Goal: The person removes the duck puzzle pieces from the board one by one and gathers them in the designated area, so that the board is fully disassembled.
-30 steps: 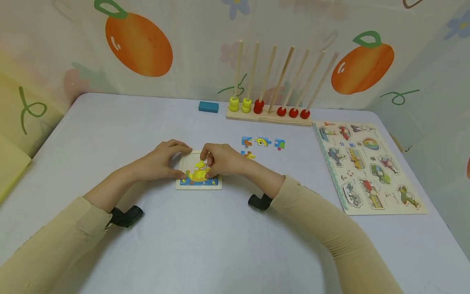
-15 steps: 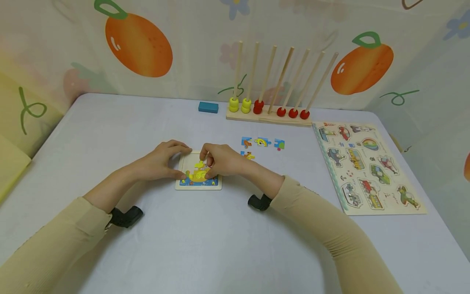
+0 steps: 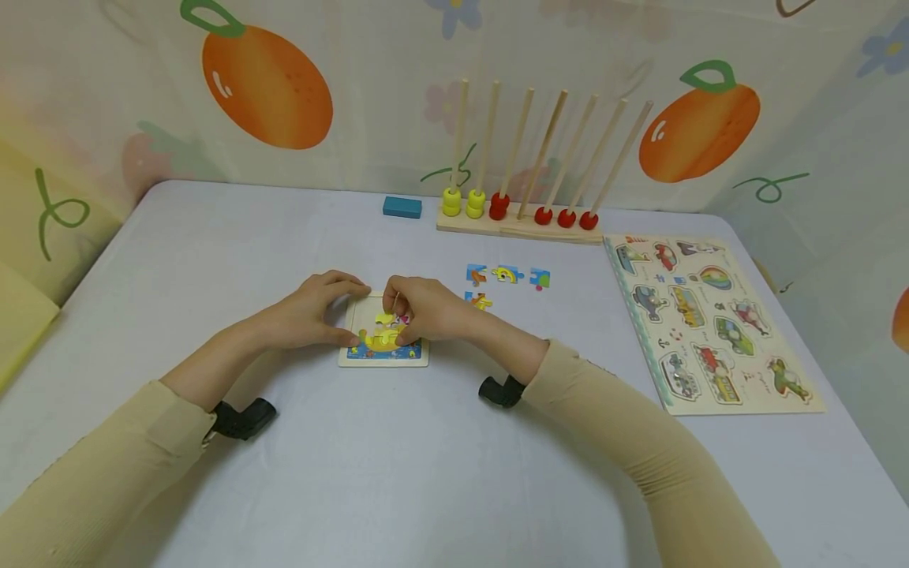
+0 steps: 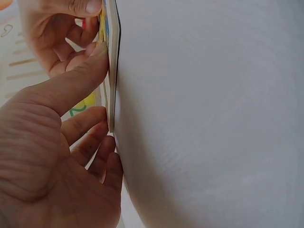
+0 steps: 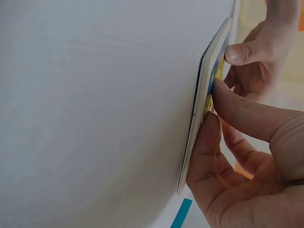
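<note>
A small jigsaw puzzle tray point(image 3: 351, 363) with a pale frame lies on the table, its lower part filled with yellow and blue pieces. My left hand point(image 3: 301, 312) holds the tray's left side, thumb at the lower left and fingers at the upper left corner. My right hand point(image 3: 433, 309) bends over the tray's right side, thumb and index finger on a yellow puzzle piece point(image 3: 385, 319); its curled fingers partly cover the picture. In the right wrist view the right thumb point(image 5: 237, 104) touches the picture and the index fingertip lies close by. Several loose puzzle pieces point(image 3: 506, 274) lie to the right.
A wooden bead counter point(image 3: 518, 227) with upright rods and red and yellow beads stands at the back. Left of it lies a blue block point(image 3: 402, 207). A large picture board point(image 3: 710, 323) lies at the right. The white table point(image 3: 398, 457) has a patterned cloth behind it.
The right index finger has shifted slightly left and up over the tray, and more of the pink part of the picture shows. The left hand stays in place.
</note>
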{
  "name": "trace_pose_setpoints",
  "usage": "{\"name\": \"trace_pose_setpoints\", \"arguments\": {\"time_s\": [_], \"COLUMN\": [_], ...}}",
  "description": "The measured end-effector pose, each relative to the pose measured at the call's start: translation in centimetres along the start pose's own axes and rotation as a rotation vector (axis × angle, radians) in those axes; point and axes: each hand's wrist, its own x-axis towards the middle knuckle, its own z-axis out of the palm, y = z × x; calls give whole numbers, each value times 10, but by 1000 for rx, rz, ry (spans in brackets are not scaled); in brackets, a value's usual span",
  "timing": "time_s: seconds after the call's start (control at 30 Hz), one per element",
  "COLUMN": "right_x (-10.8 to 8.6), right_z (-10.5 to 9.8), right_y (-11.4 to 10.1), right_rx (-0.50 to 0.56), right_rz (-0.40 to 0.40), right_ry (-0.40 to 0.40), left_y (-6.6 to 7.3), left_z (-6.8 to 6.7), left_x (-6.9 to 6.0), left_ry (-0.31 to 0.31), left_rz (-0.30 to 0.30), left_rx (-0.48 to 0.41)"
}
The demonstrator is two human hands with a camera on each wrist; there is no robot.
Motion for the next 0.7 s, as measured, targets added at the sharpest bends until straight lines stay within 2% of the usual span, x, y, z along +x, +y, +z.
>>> {"name": "trace_pose_setpoints", "arguments": {"time_s": [0.1,0.33,0.53,0.7], "right_x": [0,1,1,1], "right_z": [1,1,1,0], "right_y": [0,-1,-1,0], "right_rx": [-16,-12,-47,-10], "right_rz": [-13,25,7,-11], "right_ry": [3,3,-13,-13], "left_y": [0,-1,0,0], "left_z": [0,0,0,0], "left_x": [0,0,0,1], "left_ry": [1,2,3,3], "left_rz": [1,10,10,6], "left_rx": [0,-3,2,2]}}
